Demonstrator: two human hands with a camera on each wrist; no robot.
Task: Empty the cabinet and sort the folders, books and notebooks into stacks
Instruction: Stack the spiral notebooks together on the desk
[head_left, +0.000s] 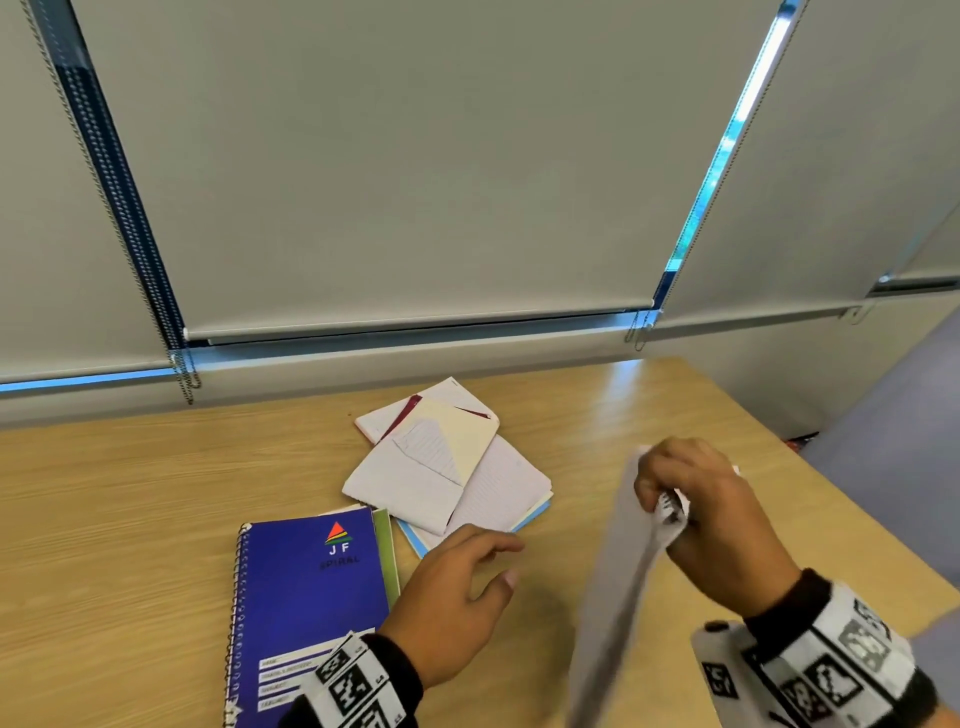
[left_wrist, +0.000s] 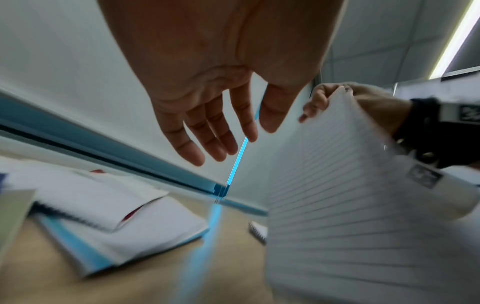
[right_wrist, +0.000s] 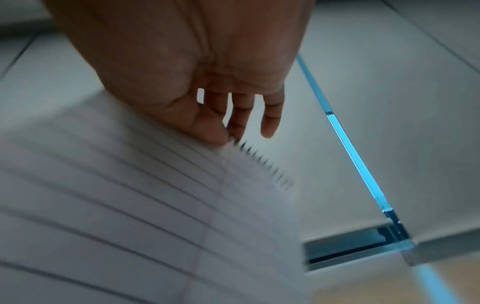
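White lined notebook (head_left: 618, 582) dangles over the worktop (head_left: 130, 493) from the right hand (head_left: 696, 519) pinching its top, and might slip or tear; beside it the left hand (left_wrist: 207, 98) hangs loose and empty; fingers (right_wrist: 215, 131) nip only the spiral edge.

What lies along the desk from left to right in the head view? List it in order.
Blue spiral-bound notebook → open left hand → right hand gripping a white lined spiral notebook. The loose pile of open notebooks sits farther back and overlaps, so it is left out.
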